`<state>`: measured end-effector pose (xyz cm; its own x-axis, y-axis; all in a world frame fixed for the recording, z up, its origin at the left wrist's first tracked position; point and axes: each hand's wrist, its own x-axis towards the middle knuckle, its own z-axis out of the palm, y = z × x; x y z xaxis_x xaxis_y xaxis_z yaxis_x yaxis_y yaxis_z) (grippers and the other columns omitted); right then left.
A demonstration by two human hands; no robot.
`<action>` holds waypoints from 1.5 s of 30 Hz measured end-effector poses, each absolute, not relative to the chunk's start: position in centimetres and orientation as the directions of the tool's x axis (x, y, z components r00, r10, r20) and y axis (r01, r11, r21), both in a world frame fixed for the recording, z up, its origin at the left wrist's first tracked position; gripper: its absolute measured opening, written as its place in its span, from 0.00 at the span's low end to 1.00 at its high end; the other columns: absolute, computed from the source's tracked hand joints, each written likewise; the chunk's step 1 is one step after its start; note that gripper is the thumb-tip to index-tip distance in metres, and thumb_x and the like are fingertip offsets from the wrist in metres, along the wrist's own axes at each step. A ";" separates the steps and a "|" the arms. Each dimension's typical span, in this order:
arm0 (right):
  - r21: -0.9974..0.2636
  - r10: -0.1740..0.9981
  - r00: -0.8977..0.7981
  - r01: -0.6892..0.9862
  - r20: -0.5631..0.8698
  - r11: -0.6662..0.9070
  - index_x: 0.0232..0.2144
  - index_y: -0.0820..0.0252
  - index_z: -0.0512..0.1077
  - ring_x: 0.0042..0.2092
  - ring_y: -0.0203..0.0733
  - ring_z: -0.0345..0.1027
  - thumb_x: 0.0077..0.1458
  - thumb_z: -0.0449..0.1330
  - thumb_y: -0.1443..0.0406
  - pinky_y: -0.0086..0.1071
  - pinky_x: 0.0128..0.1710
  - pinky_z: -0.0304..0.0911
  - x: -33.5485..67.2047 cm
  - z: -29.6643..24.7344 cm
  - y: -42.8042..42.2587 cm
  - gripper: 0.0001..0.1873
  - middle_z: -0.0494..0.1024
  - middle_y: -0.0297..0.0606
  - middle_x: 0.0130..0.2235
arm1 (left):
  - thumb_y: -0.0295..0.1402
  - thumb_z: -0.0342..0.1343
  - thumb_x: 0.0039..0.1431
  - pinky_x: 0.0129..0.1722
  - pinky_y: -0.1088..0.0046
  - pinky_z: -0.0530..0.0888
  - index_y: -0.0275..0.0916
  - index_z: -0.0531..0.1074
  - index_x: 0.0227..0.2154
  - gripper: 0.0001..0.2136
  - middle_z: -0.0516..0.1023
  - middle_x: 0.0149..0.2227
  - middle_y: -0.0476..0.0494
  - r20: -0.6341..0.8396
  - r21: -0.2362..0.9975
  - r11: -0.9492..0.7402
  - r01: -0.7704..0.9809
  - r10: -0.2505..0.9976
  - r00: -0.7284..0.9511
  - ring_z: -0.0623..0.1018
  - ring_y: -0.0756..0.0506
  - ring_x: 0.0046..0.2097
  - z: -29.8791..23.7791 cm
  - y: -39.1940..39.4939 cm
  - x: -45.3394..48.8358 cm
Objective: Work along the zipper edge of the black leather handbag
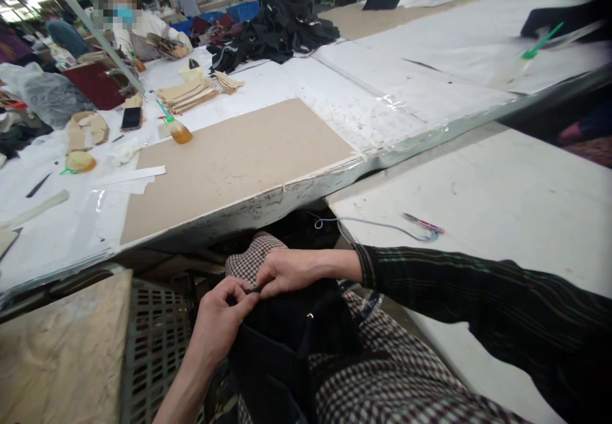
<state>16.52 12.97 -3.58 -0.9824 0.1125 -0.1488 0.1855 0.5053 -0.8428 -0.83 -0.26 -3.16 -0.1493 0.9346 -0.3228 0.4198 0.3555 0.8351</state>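
Note:
A piece of black fabric (291, 335) lies across my lap, over a checked cloth (382, 366). My left hand (222, 315) pinches the fabric's upper edge between thumb and forefinger. Right beside it, my right hand (282, 274) grips the same edge, fingers bent and pressed together. The two hands almost touch at the fingertips. A small shiny metal piece (310, 315) shows on the black fabric. Its lower folds hang down toward the bottom of the view.
A long white-covered table (306, 86) bears a brown board (239, 156), a glue bottle (179, 132), a phone (131, 118) and a black fabric pile (277, 32). At right, a pen (423, 222) and cord lie on a lower white table (502, 182). A plastic crate (155, 347) stands left. A person (143, 29) works opposite.

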 end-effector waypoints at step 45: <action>-0.908 0.088 -0.990 0.140 -0.114 0.395 0.44 0.71 0.78 0.33 0.26 0.65 0.58 0.64 0.68 0.18 0.36 0.56 15.0 -3.6 12.4 0.13 0.77 0.32 0.34 | 0.43 0.62 0.53 0.34 0.75 0.62 0.38 0.76 0.29 0.12 0.71 0.28 0.52 -0.553 0.748 0.530 0.399 0.830 -0.066 0.66 0.50 0.34 -1.2 -1.3 -2.2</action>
